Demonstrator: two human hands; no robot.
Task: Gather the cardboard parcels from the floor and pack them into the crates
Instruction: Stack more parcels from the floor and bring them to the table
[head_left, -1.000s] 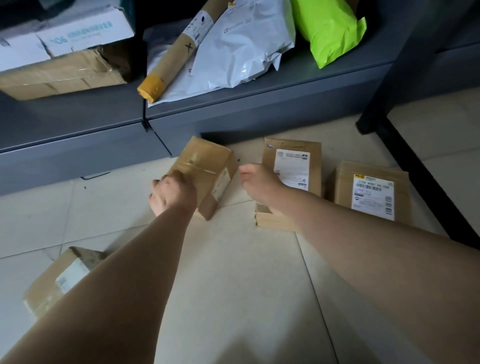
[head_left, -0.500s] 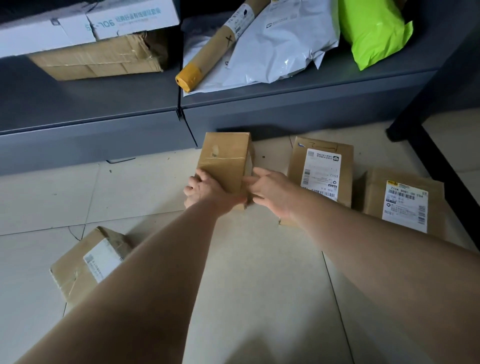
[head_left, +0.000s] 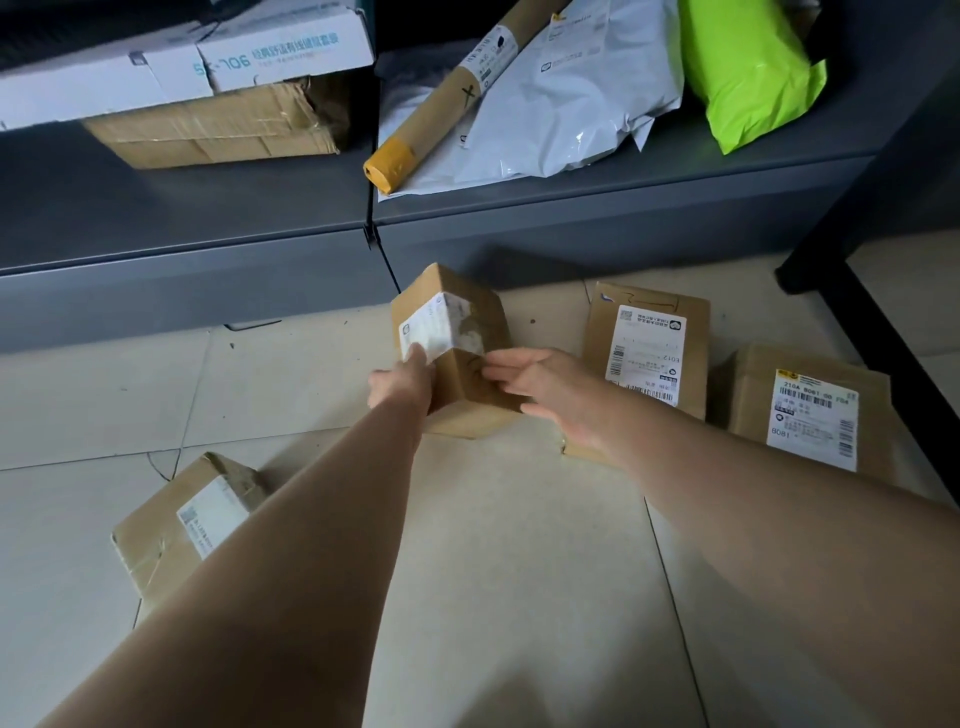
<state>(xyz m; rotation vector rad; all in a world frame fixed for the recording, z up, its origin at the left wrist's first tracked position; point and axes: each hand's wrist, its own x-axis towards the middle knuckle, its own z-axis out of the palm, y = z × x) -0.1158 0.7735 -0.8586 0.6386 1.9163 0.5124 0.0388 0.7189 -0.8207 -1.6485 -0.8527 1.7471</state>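
A small cardboard parcel (head_left: 457, 332) with a torn white label is tipped up on the tiled floor, just in front of the grey shelf base. My left hand (head_left: 402, 382) grips its near left edge, thumb on the label. My right hand (head_left: 545, 384) lies against its right side with fingers straight. Behind my right wrist a flat labelled parcel (head_left: 649, 343) lies on the floor, and another labelled parcel (head_left: 805, 410) is to its right. A fourth parcel (head_left: 192, 519) lies at the lower left, partly hidden by my left forearm.
The low grey shelf (head_left: 208, 208) holds a white carton (head_left: 182, 62) on a taped cardboard box (head_left: 218, 124), a cardboard tube (head_left: 441, 98), white mailer bags (head_left: 571, 88) and a green bag (head_left: 748, 67). A dark frame leg (head_left: 857, 312) runs along the right. No crate shows.
The small parcel has been turned and tipped up, so its white label now faces me. My left hand shifted to its left edge, and my right hand opened against its right side.
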